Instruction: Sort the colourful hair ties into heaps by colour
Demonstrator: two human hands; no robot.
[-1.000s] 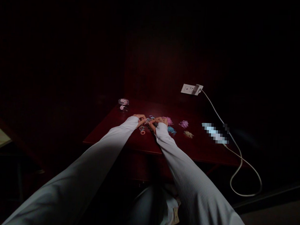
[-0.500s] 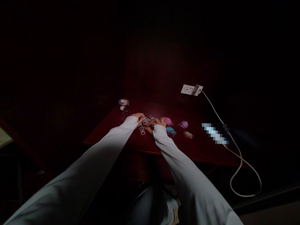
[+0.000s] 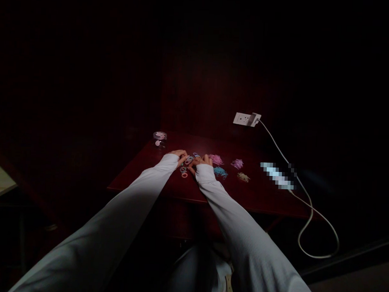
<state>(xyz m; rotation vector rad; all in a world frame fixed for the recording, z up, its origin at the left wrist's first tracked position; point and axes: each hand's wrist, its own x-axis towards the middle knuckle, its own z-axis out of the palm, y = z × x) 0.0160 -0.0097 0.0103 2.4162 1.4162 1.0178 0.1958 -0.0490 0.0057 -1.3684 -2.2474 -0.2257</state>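
At frame centre, our right hand has shifted slightly leftward, facing our left hand across coloured rings. Fingers curl; we cannot tell whether they pinch any.

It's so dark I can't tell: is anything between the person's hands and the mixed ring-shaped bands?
Nothing visible is: the left hand and right hand are right at the bands. The pink pile and blue pile lie to the right, out of the way.

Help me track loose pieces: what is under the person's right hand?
Small colored rings show left of the right hand, and a pink bundle on its right; whatever lies directly beneath is covered from view.
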